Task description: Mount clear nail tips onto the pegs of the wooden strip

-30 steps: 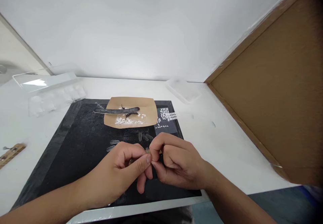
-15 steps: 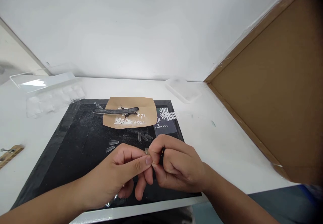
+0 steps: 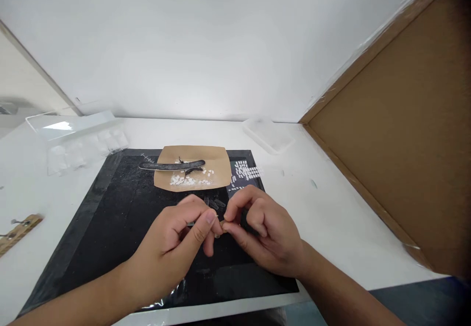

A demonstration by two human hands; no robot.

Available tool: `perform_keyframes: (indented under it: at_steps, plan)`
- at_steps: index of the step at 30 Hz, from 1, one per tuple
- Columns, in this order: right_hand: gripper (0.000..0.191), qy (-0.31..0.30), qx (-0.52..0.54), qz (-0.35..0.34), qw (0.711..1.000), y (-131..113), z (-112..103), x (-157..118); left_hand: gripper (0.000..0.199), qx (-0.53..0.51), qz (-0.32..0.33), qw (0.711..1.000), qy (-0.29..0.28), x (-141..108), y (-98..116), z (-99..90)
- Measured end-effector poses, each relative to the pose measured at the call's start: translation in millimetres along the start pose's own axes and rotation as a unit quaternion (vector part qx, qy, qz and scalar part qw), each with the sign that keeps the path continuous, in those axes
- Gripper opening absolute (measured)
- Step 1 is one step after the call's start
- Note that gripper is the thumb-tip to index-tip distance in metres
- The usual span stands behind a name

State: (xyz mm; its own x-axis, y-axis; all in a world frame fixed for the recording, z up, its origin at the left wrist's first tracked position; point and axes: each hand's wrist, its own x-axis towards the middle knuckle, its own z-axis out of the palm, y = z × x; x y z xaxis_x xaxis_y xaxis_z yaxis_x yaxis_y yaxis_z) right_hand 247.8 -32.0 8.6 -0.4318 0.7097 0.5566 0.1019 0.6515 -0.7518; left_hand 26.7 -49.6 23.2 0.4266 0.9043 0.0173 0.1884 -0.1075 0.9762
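My left hand (image 3: 180,238) is closed in a pinch, thumb pressed to forefinger over the black mat (image 3: 110,233). Facing it, my right hand (image 3: 268,233) also pinches, its fingertips near my left ones. A tiny brownish bit shows at the right fingertips, too small to name; what the left fingers hold is mostly hidden. Just beyond the fingers lie several clear false nail tips (image 3: 220,203). On a brown paper tray (image 3: 217,159) rest a dark nail file (image 3: 172,166) and scattered white pieces (image 3: 180,181).
Rows of small white adhesive tabs (image 3: 250,171) sit at the mat's right edge. Clear plastic boxes stand behind, one left (image 3: 86,142) and one right (image 3: 268,137). A wooden clip-like piece (image 3: 22,233) lies at far left. A cardboard panel (image 3: 390,130) rises on the right.
My hands have come slightly apart at the fingertips, and the left thumb has lifted. The view has shifted a little, so the table things appear lower and further right.
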Motion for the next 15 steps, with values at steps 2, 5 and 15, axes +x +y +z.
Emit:
perform_keyframes:
  at_steps: [2, 5, 15]
  plan:
    - [0.034, 0.032, 0.017, 0.032, 0.999, 1.8, -0.3, -0.2, 0.039, 0.089, 0.081, 0.991, 0.054, 2.7, -2.7, -2.5]
    - [0.015, 0.03, -0.002, 0.067, 0.997, 2.9, 0.1, 0.2, 0.033, 0.148, 0.117, 0.978, 0.087, 6.2, -6.9, -5.5]
    - [0.018, 0.039, -0.065, 0.012, 0.997, 6.2, -0.4, 3.2, 0.031, 0.189, 0.14, 0.969, 0.073, 9.3, -12.4, -2.7]
